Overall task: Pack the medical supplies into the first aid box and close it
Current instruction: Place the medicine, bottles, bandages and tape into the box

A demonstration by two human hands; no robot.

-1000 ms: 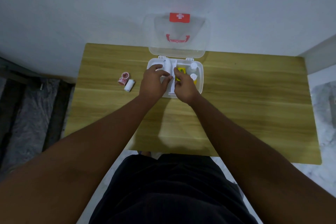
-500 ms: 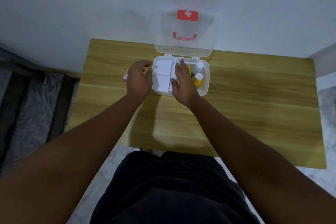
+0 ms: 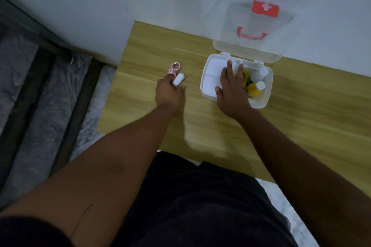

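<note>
Two bottles (image 3: 258,79) in open first aid box (image 3: 263,104), right fingers (image 3: 230,71) spread inside, left fingers (image 3: 170,84) around white roll (image 3: 178,80).

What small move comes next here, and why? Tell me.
Probably close the left hand on the white roll and carry it to the first aid box. Its fingers are already at the roll, the pink roll also waits outside, the lid stands open, and the right hand rests in the box.
</note>
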